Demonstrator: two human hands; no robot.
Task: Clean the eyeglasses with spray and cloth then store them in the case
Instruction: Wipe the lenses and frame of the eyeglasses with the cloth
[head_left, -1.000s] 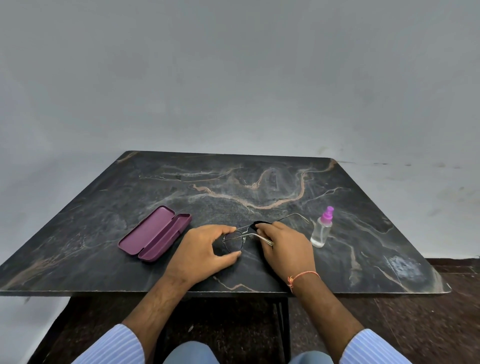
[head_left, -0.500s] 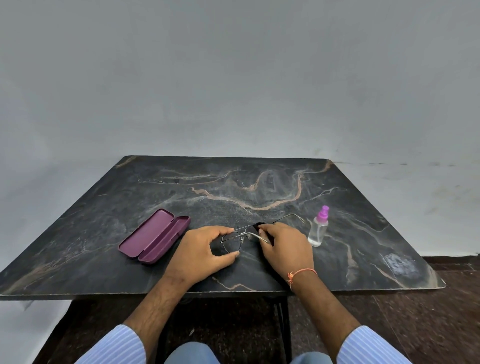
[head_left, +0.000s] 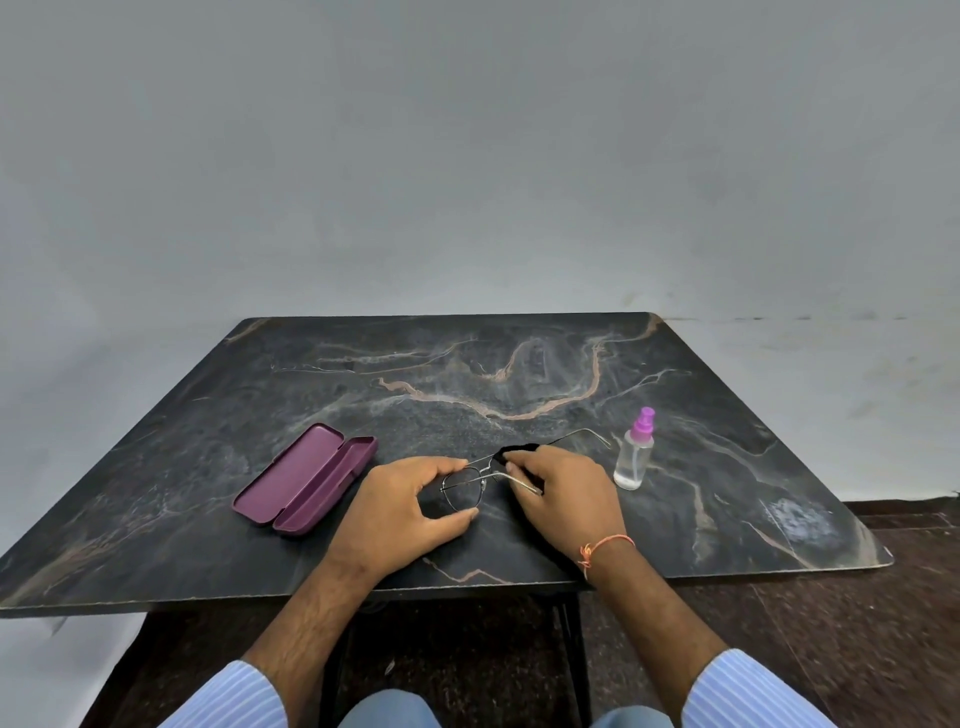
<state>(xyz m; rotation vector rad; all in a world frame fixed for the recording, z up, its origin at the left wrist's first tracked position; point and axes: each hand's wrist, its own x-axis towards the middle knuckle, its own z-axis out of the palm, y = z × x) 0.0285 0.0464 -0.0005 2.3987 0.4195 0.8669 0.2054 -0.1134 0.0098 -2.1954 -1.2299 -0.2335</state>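
Observation:
Thin metal-framed eyeglasses (head_left: 461, 491) are held low over the dark marble table (head_left: 467, 384), temples unfolded. My left hand (head_left: 400, 512) pinches the left lens rim between thumb and fingers. My right hand (head_left: 563, 493) presses a black cloth (head_left: 514, 451) around the other lens, which is hidden under it. One temple sticks out to the right past my fingers. A purple glasses case (head_left: 306, 480) lies open on the table left of my hands. A small clear spray bottle (head_left: 634, 454) with a pink top stands upright just right of my right hand.
The table's near edge runs just under my wrists, and a dark floor (head_left: 831, 623) lies below it. A plain grey wall (head_left: 467, 156) stands behind the table. A pale smudge (head_left: 795, 519) marks the table's right front corner.
Both hands keep their grip on the glasses and cloth. The view has shifted slightly, and my right fingers have moved a little on the lens.

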